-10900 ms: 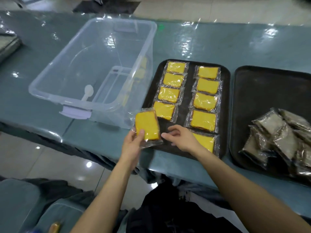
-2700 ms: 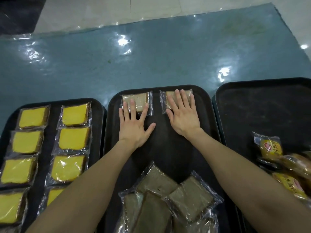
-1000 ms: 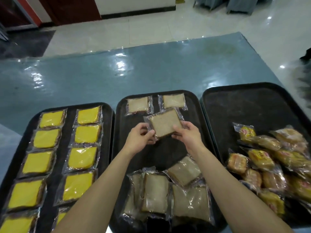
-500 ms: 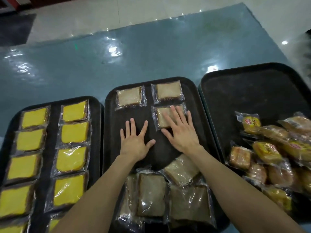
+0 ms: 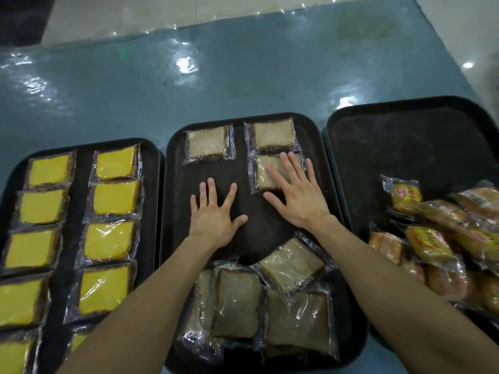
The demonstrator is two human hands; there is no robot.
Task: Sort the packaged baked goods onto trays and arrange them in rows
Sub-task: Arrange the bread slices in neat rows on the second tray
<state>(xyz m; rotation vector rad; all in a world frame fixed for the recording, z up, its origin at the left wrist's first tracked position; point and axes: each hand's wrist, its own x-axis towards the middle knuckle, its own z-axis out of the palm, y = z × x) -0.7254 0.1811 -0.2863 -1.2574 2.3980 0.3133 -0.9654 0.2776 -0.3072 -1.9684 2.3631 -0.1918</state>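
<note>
- Right hand (image 5: pixel 298 197): flat, fingers straight, pressing on a wrapped brown cake slice (image 5: pixel 266 177) in the right column of the middle tray (image 5: pixel 172 163).
- Left hand (image 5: pixel 214 214): flat, fingers spread, resting on bare tray surface, grasping nothing.
- Two more brown slices (image 5: pixel 207 143) lie at the far end; a loose pile (image 5: pixel 266 300) lies at the near end.
- Left tray (image 5: pixel 81 157): yellow cake slices (image 5: pixel 109 240) in two columns.
- Right tray (image 5: pixel 405 147): heaped bun packets (image 5: pixel 432 241).

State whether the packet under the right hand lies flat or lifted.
Flat: the right hand, fingers straight, presses the clear-wrapped brown bread slice onto the middle black tray.
</note>
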